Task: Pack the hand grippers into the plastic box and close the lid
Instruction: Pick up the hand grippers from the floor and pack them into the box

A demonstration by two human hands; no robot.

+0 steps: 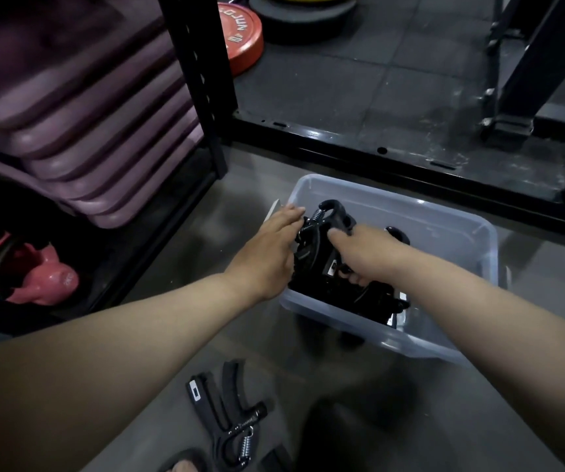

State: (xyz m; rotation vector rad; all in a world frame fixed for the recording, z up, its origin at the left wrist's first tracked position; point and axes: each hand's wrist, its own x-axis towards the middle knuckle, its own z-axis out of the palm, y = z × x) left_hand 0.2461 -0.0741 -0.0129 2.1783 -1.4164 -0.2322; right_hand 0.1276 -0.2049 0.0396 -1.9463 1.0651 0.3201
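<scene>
Head view, looking down. A translucent plastic box [444, 212] stands on the grey floor [247, 185], centre-right, its top uncovered. Both forearms reach in from the near edge and meet over the box's left half at a cluster of black held hand grippers [322, 247], w/ a coil spring showing at the cluster's upper end. Right hand [366, 253]: fingers curled under and clamped on a handle in the cluster, thumb laid along the top. Left hand [267, 247]: fingers together and fairly straight, lying against the cluster's left side at the box rim; the thumb is hidden, so whether this hand clamps the cluster cannot be told. More packed hand grippers [376, 301] lie in the box below and right of the hands, near the front wall. One loose hand gripper [226, 424] lies on the floor just in front of the box, betw. the two forearms, handles splayed, spring toward the viewer. Left of the box: a black rack [199, 80] holding stacked purple step platforms [86, 131], w/ a pink kettlebell [49, 277] below them. A red weight plate [240, 35] sits at top, well apart from the box.
</scene>
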